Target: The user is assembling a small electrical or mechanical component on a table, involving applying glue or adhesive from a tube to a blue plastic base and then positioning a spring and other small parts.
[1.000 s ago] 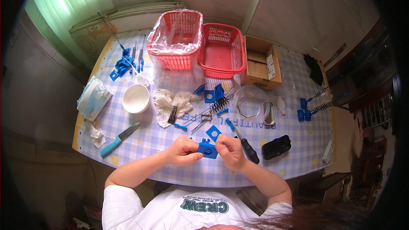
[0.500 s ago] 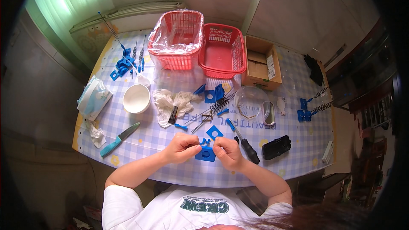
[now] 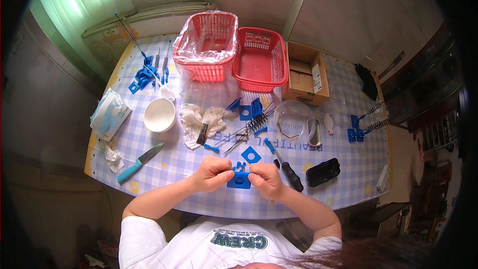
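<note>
My left hand (image 3: 213,173) and my right hand (image 3: 266,179) are both closed, pinching opposite ends of a blue plastic bracket (image 3: 239,181) near the front edge of the table. A hole shows in the bracket's face. Just beyond it lie several small blue pieces (image 3: 241,165), partly hidden by the hands. A flat blue square plate (image 3: 251,155) with a round hole rests a little farther off. To the right of my right hand lies a screwdriver (image 3: 292,175) with a black handle, its tip close to a slim blue piece (image 3: 269,145).
A knife (image 3: 131,172) with a teal handle lies at left, near a white bowl (image 3: 159,115). Springs (image 3: 256,122) and crumpled tissue (image 3: 191,122) occupy the middle. Red baskets (image 3: 205,72) and a cardboard box (image 3: 304,98) stand at the back. A black case (image 3: 322,172) sits at right.
The blue bracket has tilted slightly, and my right fingers have shifted a little at its end. Both hands keep their hold; the other things lie as before.
</note>
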A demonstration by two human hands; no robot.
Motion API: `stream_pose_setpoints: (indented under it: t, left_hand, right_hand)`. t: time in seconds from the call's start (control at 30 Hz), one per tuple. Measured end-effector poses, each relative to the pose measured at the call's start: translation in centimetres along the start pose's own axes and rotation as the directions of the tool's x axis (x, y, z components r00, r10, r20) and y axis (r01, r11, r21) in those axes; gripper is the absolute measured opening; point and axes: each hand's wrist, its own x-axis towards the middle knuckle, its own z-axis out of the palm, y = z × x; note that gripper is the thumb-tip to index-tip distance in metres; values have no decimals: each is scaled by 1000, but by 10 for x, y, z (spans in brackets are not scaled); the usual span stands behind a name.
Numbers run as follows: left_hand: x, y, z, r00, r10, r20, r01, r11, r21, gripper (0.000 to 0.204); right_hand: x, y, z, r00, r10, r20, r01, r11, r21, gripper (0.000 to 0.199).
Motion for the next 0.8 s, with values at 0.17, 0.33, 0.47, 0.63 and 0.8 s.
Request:
stream_pose_setpoints:
  t: [0.17,0.33,0.47,0.63,0.8]
  left_hand:
    - [1,0,0,999,21,38,-20,1000,-9,19]
    - [1,-1,1,998,29,60,-28,999,-16,19]
    - [1,1,1,997,27,70,-25,999,-27,19]
    - [1,1,2,997,42,69,-39,998,-49,20]
    - [2,2,2,996,25,85,-23,1000,-21,22]
  right_hand:
    - [-1,4,-2,999,0,47,-3,998,56,21]
    - [-1,3,-3,998,-27,59,22,997,79,23]
    - [0,2,-2,997,-58,57,54,996,72,23]
    - [0,2,-2,996,-65,59,62,997,56,22]
    - [0,3,-2,995,-88,54,85,995,50,22]
